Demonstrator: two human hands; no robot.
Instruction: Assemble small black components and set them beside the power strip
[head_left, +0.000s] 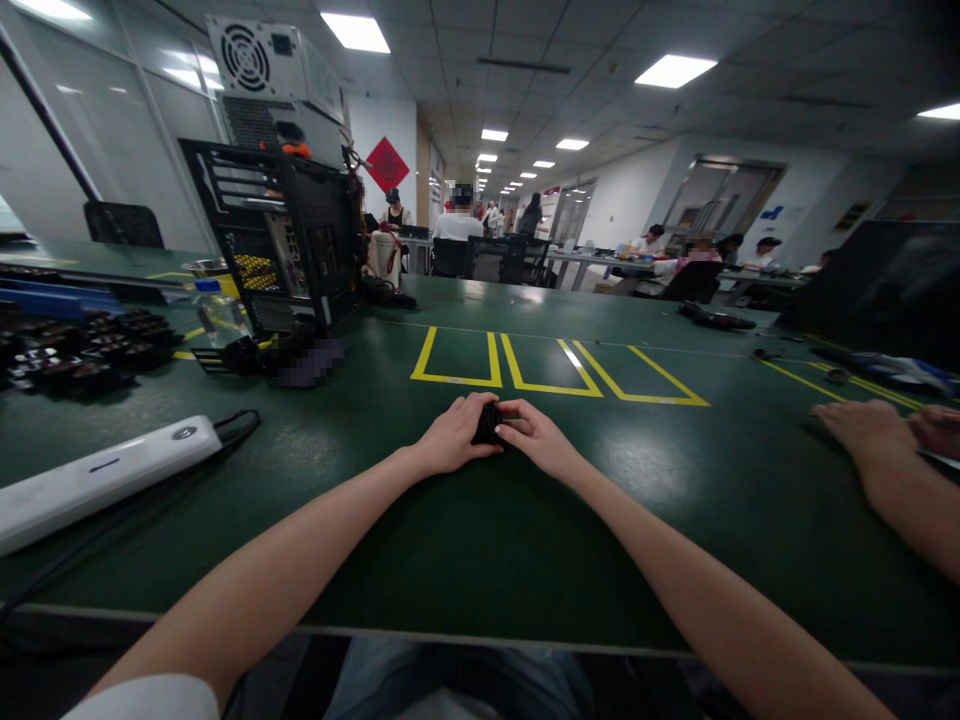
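My left hand [452,437] and my right hand [537,436] meet on the green table [465,530] in front of me. Together they close around a small black object [488,424], mostly hidden by the fingers. Both forearms rest stretched out over the tabletop. Just beyond the hands, yellow tape outlines [555,370] mark boxes on the table.
An open black computer case [281,240] stands at the back left with a plastic bottle [220,310] and black parts [82,350] beside it. A white power strip [97,475] lies at the left. Another person's hands [881,430] rest at the right. People sit at desks beyond.
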